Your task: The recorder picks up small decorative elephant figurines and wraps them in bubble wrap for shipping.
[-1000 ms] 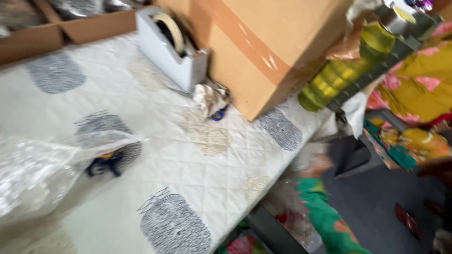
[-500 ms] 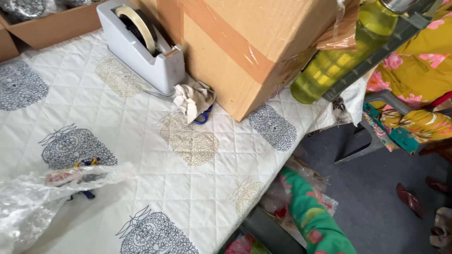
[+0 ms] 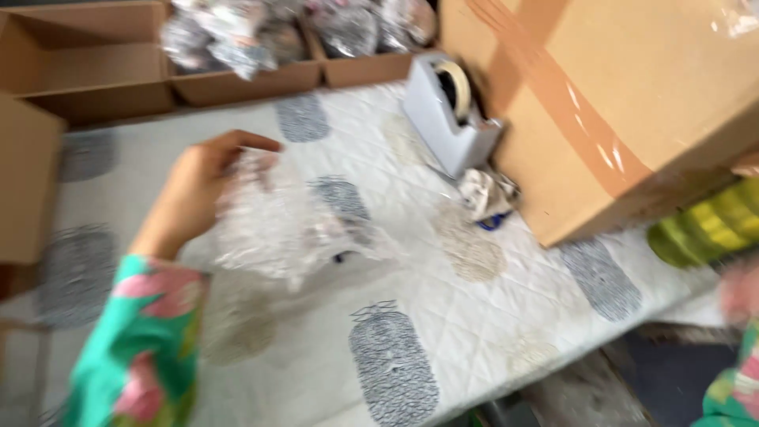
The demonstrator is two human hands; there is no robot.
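Bag [image 3: 285, 225] – clear plastic, held above the quilted table [image 3: 411, 316] | left hand [image 3: 194, 198] – your fingers pinch its upper edge | right hand – barely in frame, fingers unclear | handling – likely light, limp, slippery; grip gathered film, not the small dark item inside.

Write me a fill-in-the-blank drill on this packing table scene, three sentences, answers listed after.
1. The left hand holds a clear ____ bag.
2. The grey tape dispenser stands beside a large taped ____ box.
3. The table's quilted cover is white with ____ and beige printed patches.

Missing words: plastic; cardboard; grey
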